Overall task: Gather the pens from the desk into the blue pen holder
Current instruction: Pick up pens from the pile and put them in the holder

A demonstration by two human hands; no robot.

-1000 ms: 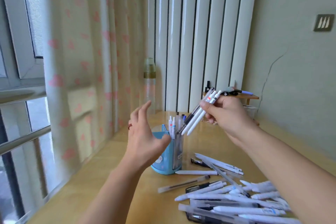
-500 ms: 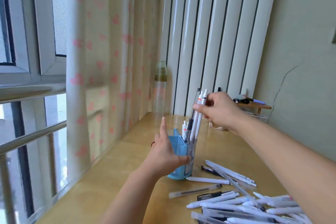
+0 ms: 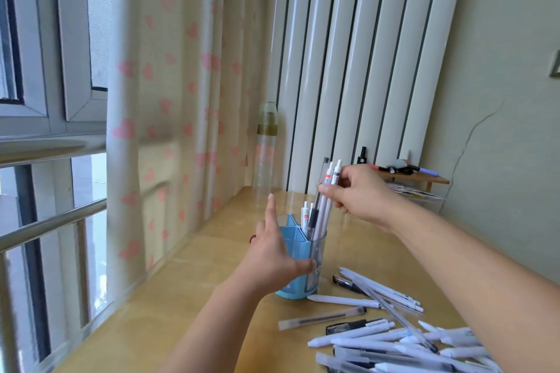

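On the pale wooden desk (image 3: 188, 306), near its middle, stood the round blue plastic pen holder with a clear front compartment (image 3: 298, 263). The left hand (image 3: 272, 260) was wrapped round the holder's near side, thumb laid across the clear wall, index finger raised and pointing up, the remaining fingers hidden behind the cup; forearm came in low from the bottom edge. The right hand (image 3: 360, 194) reached in from the right, arm nearly straight, wrist level. Its thumb and fingertips pinched a bundle of three slim pens, two white and one clear with a black cap (image 3: 324, 200), close to their tops. The bundle stood almost upright, tilted slightly right, lower ends already inside the clear compartment. Two short white pens (image 3: 306, 215) were seated in the holder just left of the bundle.

To the right of the holder, a loose heap of white and frosted pens (image 3: 394, 339) lay flat on the desk, some crossing one another. A single frosted capped pen (image 3: 321, 317) lay apart, nearer the left forearm. A tall clear bottle with a yellowish band (image 3: 266, 154) stood at the back by the heart-print curtain (image 3: 169, 100).
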